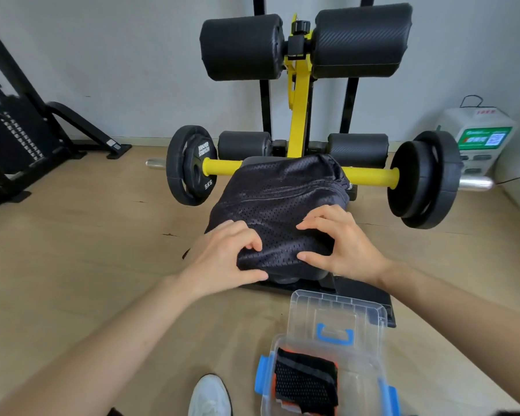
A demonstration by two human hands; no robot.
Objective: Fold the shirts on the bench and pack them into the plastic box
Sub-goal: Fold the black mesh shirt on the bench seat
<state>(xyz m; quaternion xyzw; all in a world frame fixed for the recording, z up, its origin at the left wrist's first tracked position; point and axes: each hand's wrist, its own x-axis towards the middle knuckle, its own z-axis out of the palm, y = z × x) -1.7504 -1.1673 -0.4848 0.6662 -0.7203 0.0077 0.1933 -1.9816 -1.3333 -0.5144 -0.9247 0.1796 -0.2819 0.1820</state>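
Shirt (276, 199): spread on the counter (315, 273), frame centre (dark mesh).
Left hand (222, 256): clamped on its near edge, left side.
Right hand (342, 241): clamped likewise, right side.
Plastic box (364, 382): lower right, below the hands.

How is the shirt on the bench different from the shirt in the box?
The shirt on the bench is all dark and lies spread out; the shirt in the box has orange edges and is folded small. The left hand and right hand grip the shirt on the bench; no hand touches the shirt in the box. Both are mesh with tiny holes.
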